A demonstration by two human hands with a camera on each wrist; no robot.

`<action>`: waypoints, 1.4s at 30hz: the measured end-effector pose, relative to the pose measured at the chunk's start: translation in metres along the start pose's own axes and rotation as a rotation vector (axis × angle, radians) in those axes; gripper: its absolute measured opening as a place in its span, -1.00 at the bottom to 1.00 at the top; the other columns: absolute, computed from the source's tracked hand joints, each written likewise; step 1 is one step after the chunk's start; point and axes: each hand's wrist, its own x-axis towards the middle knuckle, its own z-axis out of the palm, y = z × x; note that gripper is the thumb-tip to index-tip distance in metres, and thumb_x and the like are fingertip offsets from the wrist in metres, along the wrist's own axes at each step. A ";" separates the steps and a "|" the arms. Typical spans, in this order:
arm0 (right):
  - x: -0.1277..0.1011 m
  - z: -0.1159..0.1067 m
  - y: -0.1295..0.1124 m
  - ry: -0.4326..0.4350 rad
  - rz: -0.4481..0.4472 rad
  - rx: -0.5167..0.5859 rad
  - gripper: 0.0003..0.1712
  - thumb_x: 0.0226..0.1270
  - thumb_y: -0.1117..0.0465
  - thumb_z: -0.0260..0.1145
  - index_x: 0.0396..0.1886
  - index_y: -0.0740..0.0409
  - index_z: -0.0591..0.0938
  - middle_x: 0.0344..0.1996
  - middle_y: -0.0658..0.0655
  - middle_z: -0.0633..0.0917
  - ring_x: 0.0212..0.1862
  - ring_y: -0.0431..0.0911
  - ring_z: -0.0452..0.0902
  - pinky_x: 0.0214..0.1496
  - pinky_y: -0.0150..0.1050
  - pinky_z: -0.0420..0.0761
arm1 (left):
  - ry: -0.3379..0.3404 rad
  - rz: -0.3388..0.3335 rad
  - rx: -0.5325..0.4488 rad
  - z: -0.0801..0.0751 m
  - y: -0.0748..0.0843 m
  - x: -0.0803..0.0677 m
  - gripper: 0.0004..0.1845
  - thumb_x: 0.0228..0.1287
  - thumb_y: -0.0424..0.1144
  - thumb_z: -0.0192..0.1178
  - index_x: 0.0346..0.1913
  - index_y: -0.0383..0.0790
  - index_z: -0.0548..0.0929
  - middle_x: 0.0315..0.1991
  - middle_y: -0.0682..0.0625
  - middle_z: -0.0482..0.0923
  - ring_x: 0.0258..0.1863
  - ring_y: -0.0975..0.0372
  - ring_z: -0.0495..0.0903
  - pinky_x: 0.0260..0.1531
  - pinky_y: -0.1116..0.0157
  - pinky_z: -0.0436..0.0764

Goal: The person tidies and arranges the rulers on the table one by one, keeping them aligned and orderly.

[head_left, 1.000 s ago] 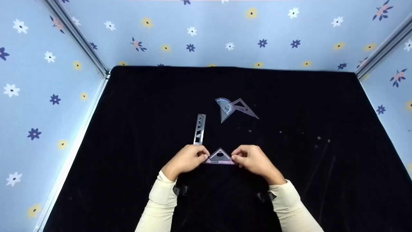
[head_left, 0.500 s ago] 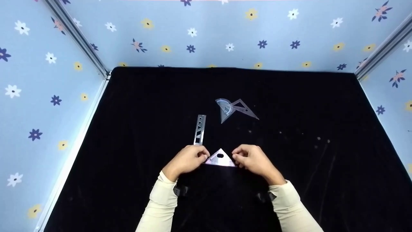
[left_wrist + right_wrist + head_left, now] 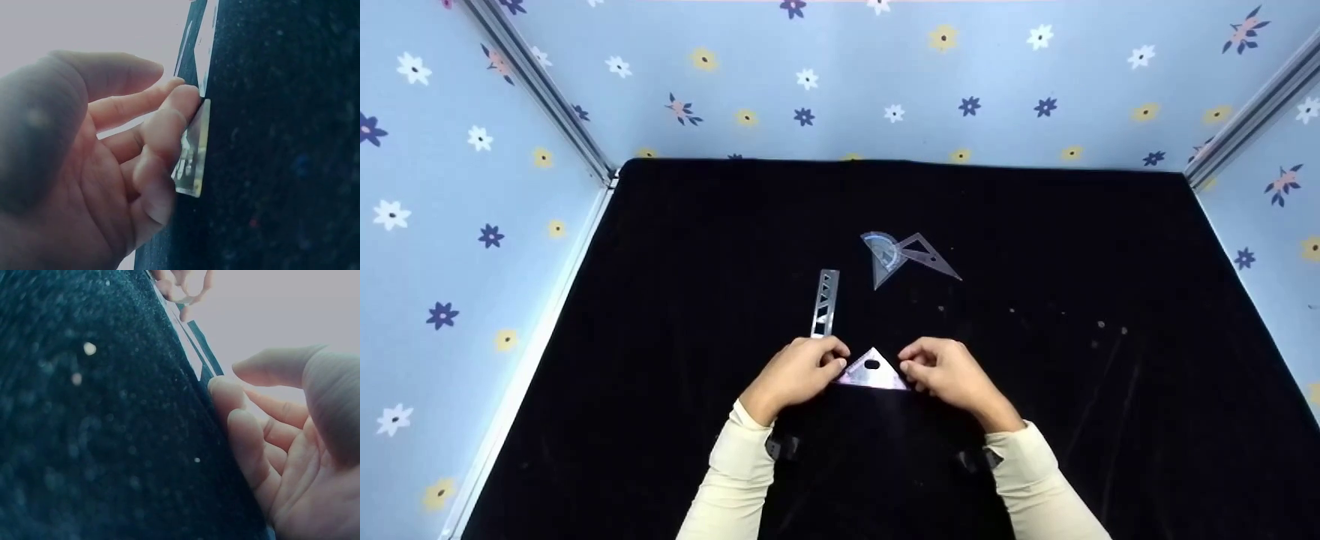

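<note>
Well off the surface's back edge (image 3: 780,164), the left hand (image 3: 796,369) and right hand (image 3: 951,372), thumbs parted, flank the set square (image 3: 873,377); shifting the left could skew the ruler (image 3: 832,304) seemingly under it.

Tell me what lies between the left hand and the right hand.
A triangle ruler lies between the left hand and right hand; the head view shows it.

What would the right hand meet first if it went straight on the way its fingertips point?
Most likely the triangular set square, just left of the right hand, though their relative heights are unclear.
</note>
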 end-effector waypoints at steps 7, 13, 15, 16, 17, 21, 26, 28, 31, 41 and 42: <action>-0.001 -0.003 -0.003 0.003 -0.001 -0.008 -0.91 0.36 0.26 0.34 -0.19 0.14 0.73 -0.52 0.05 0.70 -0.53 -0.06 0.63 -0.59 -0.21 0.59 | 0.097 0.010 -0.013 0.001 0.003 0.002 -0.83 0.38 -0.18 0.20 -0.10 -0.05 0.75 -0.46 0.28 0.62 -0.52 0.38 0.55 -0.38 0.27 0.57; -0.001 -0.003 0.001 -0.013 0.007 0.025 -0.87 0.40 0.22 0.33 -0.16 0.15 0.72 -0.49 0.07 0.71 -0.50 -0.05 0.65 -0.56 -0.21 0.60 | 0.139 0.055 -0.058 0.002 0.009 0.007 -0.84 0.36 -0.24 0.22 -0.11 -0.13 0.76 -0.29 0.14 0.70 -0.34 0.32 0.62 -0.22 0.23 0.61; -0.002 -0.005 0.002 -0.003 0.013 0.037 -0.88 0.40 0.24 0.33 -0.16 0.15 0.72 -0.49 0.08 0.71 -0.51 -0.04 0.64 -0.57 -0.22 0.60 | 0.126 0.081 -0.047 0.001 0.013 0.012 -0.83 0.37 -0.25 0.21 -0.10 -0.15 0.75 -0.24 0.09 0.70 -0.28 0.27 0.63 -0.17 0.21 0.61; -0.002 -0.005 0.002 0.004 0.016 0.041 -0.88 0.39 0.25 0.33 -0.16 0.15 0.72 -0.49 0.08 0.71 -0.51 -0.04 0.64 -0.57 -0.22 0.59 | 0.118 0.092 -0.039 0.000 0.016 0.015 -0.83 0.37 -0.24 0.20 -0.09 -0.16 0.75 -0.22 0.07 0.69 -0.25 0.25 0.63 -0.15 0.20 0.60; -0.003 -0.006 0.002 0.010 0.018 0.046 -0.88 0.38 0.27 0.33 -0.16 0.16 0.72 -0.50 0.08 0.71 -0.52 -0.04 0.63 -0.57 -0.22 0.59 | 0.112 0.102 -0.027 -0.001 0.019 0.018 -0.82 0.38 -0.24 0.20 -0.07 -0.16 0.74 -0.19 0.06 0.68 -0.23 0.22 0.62 -0.12 0.19 0.59; -0.002 -0.006 0.004 0.019 0.023 0.061 -0.88 0.36 0.29 0.33 -0.15 0.17 0.72 -0.49 0.09 0.71 -0.52 -0.04 0.63 -0.57 -0.22 0.59 | 0.090 0.105 0.008 -0.004 0.029 0.032 -0.78 0.38 -0.20 0.19 -0.03 -0.15 0.74 -0.16 0.04 0.65 -0.18 0.17 0.60 -0.08 0.17 0.56; 0.001 -0.006 0.005 0.013 0.013 0.062 -0.87 0.38 0.26 0.33 -0.15 0.18 0.71 -0.49 0.09 0.71 -0.52 -0.05 0.63 -0.57 -0.21 0.60 | 0.061 0.055 0.073 -0.005 0.036 0.044 -0.73 0.39 -0.16 0.16 0.03 -0.16 0.73 -0.13 0.04 0.63 -0.10 0.16 0.59 0.01 0.16 0.54; 0.002 -0.007 0.005 0.010 0.004 0.068 -0.85 0.40 0.25 0.32 -0.14 0.21 0.71 -0.49 0.11 0.71 -0.52 -0.04 0.63 -0.58 -0.21 0.60 | 0.062 0.039 0.131 -0.003 0.038 0.048 -0.71 0.39 -0.15 0.15 0.03 -0.16 0.73 -0.11 0.03 0.63 -0.06 0.14 0.59 0.04 0.15 0.54; 0.002 -0.009 0.003 0.007 0.000 0.102 -0.83 0.42 0.24 0.30 -0.13 0.26 0.70 -0.48 0.14 0.70 -0.52 -0.05 0.62 -0.57 -0.23 0.60 | 0.103 0.020 0.213 0.000 0.039 0.055 -0.72 0.39 -0.15 0.15 0.00 -0.14 0.75 -0.12 0.04 0.65 -0.04 0.14 0.60 0.03 0.13 0.56; 0.001 -0.017 -0.003 0.152 0.023 0.361 -0.78 0.41 0.41 0.24 -0.05 0.50 0.64 -0.38 0.31 0.70 -0.40 0.00 0.64 -0.48 -0.25 0.63 | 0.166 -0.057 0.203 0.008 0.040 0.080 -0.75 0.37 -0.17 0.15 -0.06 -0.12 0.78 -0.12 0.00 0.67 -0.01 0.09 0.62 0.03 0.11 0.56; 0.001 -0.017 -0.002 0.187 0.027 0.380 -0.79 0.41 0.42 0.24 -0.08 0.50 0.64 -0.37 0.32 0.70 -0.39 -0.01 0.65 -0.47 -0.26 0.63 | 0.165 -0.058 0.184 0.008 0.041 0.082 -0.75 0.37 -0.17 0.15 -0.05 -0.13 0.78 -0.11 -0.01 0.67 0.01 0.08 0.61 0.05 0.12 0.55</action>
